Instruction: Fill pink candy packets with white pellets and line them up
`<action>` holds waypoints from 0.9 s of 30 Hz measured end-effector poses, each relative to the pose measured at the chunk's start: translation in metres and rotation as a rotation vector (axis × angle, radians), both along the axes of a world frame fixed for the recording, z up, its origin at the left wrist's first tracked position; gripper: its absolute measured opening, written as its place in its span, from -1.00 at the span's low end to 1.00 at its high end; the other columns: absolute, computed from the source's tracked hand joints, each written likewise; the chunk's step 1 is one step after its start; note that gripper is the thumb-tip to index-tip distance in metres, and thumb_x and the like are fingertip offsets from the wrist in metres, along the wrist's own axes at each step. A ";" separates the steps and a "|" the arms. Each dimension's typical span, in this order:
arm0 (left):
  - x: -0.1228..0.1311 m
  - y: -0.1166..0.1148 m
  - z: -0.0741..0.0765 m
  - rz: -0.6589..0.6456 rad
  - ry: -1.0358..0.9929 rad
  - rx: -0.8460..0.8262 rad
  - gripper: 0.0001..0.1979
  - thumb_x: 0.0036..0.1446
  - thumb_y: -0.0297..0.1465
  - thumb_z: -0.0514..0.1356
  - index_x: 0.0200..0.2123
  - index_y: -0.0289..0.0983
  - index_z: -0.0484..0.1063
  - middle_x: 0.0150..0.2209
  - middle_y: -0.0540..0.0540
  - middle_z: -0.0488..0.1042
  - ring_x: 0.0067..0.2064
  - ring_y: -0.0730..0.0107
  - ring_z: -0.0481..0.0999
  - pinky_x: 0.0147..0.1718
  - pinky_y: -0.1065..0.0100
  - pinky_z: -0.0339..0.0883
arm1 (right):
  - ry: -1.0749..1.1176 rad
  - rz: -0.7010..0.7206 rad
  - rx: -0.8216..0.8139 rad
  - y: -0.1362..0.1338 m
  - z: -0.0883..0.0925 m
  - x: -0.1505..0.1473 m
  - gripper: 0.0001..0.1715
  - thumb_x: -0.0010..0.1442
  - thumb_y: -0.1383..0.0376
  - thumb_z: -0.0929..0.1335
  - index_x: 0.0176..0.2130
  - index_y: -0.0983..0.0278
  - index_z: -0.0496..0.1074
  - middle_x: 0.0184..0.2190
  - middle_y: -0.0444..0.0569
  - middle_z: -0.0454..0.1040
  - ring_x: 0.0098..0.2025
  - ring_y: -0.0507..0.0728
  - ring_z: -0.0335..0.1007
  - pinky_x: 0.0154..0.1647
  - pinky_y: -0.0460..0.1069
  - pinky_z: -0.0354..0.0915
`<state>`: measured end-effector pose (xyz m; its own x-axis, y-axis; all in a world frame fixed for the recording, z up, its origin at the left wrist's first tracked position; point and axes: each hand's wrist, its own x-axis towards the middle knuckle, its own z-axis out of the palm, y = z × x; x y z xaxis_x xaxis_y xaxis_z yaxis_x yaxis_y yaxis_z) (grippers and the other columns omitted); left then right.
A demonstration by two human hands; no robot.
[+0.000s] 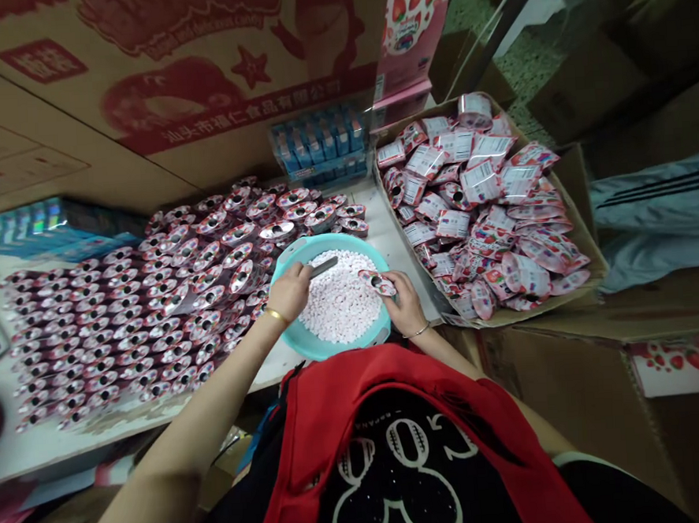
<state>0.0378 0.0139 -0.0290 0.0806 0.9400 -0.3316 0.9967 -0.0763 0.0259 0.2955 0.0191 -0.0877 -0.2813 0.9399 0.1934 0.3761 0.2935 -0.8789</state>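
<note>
A turquoise basin (pixel 287 333) full of small white-pink pellets (pixel 337 306) rests at the table's front edge. Over its left side, my left hand (pixel 290 292) is closed round a flat metal tool (pixel 324 266) that points right above the pellets. My right hand (pixel 405 302), at the basin's right rim, pinches a small red and white packet (pixel 378 283). To the left stand rows of similar packets (pixel 168 304), many with a dark round hole on top.
An open carton (pixel 599 274) at the right is heaped with filled packets (pixel 480 182). Behind the table stands a large printed carton (pixel 195 66). Blue packs (pixel 319 145) sit at the back, more blue boxes (pixel 57 228) at the far left. A person's grey trouser leg (pixel 660 211) shows at the far right.
</note>
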 end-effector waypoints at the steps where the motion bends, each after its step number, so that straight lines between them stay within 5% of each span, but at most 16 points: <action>1: -0.005 0.002 -0.021 0.044 0.002 -0.031 -0.69 0.23 -0.44 -0.09 -0.01 -0.29 0.30 -0.09 -0.22 0.36 -0.11 0.23 0.39 -0.18 0.29 0.27 | 0.005 -0.034 -0.009 0.001 0.000 0.003 -0.66 0.16 0.31 0.30 -0.03 0.23 0.31 -0.09 0.07 0.37 -0.02 0.20 0.31 0.03 0.14 0.27; 4: -0.002 -0.002 -0.076 0.108 -0.119 -0.094 -0.66 0.20 -0.52 -0.09 0.00 -0.30 0.30 -0.06 -0.23 0.34 -0.03 0.24 0.33 -0.05 0.26 0.23 | 0.027 -0.114 -0.075 0.001 -0.003 0.007 -0.66 0.15 0.25 0.33 -0.05 0.24 0.31 -0.11 0.06 0.39 -0.06 0.18 0.33 0.00 0.11 0.29; 6: 0.011 -0.013 -0.098 0.098 -0.263 -0.115 -0.65 0.18 -0.55 -0.08 0.00 -0.27 0.30 -0.04 -0.22 0.34 0.00 0.24 0.31 -0.01 0.25 0.21 | 0.049 -0.130 -0.126 0.000 -0.006 0.006 -0.63 0.15 0.22 0.34 -0.04 0.25 0.30 -0.12 0.06 0.40 -0.07 0.17 0.35 -0.01 0.09 0.30; 13: 0.051 -0.051 -0.116 0.018 -0.529 -0.162 -0.52 -0.01 -0.64 0.00 0.01 -0.29 0.29 -0.04 -0.16 0.39 -0.01 0.31 0.37 -0.01 0.30 0.27 | 0.098 -0.130 -0.183 0.000 -0.014 0.001 -0.58 0.12 0.17 0.38 -0.04 0.25 0.31 -0.11 0.06 0.42 -0.08 0.15 0.37 -0.02 0.07 0.31; 19: 0.031 -0.060 -0.091 0.016 -0.785 -0.116 -0.64 0.04 -0.53 0.03 -0.04 -0.30 0.28 -0.13 -0.11 0.42 -0.15 0.38 0.40 -0.12 0.32 0.31 | 0.117 -0.131 -0.170 0.005 -0.009 0.009 -0.56 0.11 0.15 0.37 -0.04 0.26 0.30 -0.13 0.05 0.43 -0.10 0.15 0.38 -0.06 0.07 0.34; 27: 0.000 -0.048 -0.001 -0.101 -0.748 -0.010 -0.74 0.17 -0.38 0.04 -0.05 -0.28 0.25 -0.23 -0.12 0.38 -0.25 0.39 0.36 -0.23 0.34 0.28 | -0.069 0.076 0.013 -0.001 0.001 -0.004 -0.61 0.15 0.36 0.26 0.00 0.22 0.30 -0.07 0.08 0.37 0.02 0.21 0.30 0.06 0.16 0.28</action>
<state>0.0379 -0.0345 -0.0300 0.3728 0.9135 -0.1628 0.7010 -0.1624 0.6944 0.2919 0.0182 -0.0872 -0.3647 0.9130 0.1829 0.4117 0.3343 -0.8478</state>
